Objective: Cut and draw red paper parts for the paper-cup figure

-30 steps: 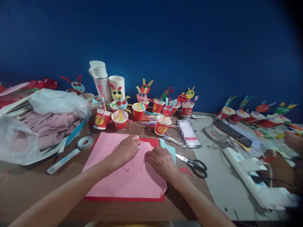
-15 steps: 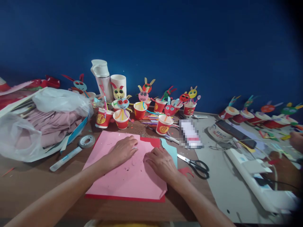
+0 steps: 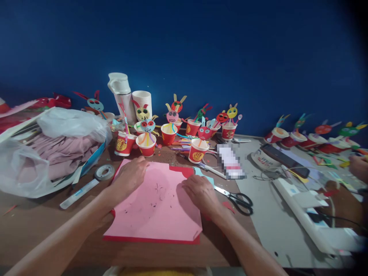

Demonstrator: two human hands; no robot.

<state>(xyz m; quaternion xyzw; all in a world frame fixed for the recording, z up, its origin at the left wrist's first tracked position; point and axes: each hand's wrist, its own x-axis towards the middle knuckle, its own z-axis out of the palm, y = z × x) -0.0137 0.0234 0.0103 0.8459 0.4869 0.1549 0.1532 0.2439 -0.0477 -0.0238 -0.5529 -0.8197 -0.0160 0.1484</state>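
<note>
A pink paper sheet lies on a red sheet on the brown table. My left hand rests on the pink sheet's top left corner with its fingers curled over the edge. My right hand lies on the sheet's right edge, fingers bent down onto the paper and nothing visible in them. Black-handled scissors lie just right of my right hand, beside a light blue paper piece.
Red paper cups with craft figures line the back, with a white flask and stacked white cups. A plastic bag of paper, a tape roll and a pen-like stick lie left. A power strip and another person's hand are right.
My left hand slid left across the pink sheet from its middle to the top left corner. My right hand shifted slightly right along the sheet's edge.
</note>
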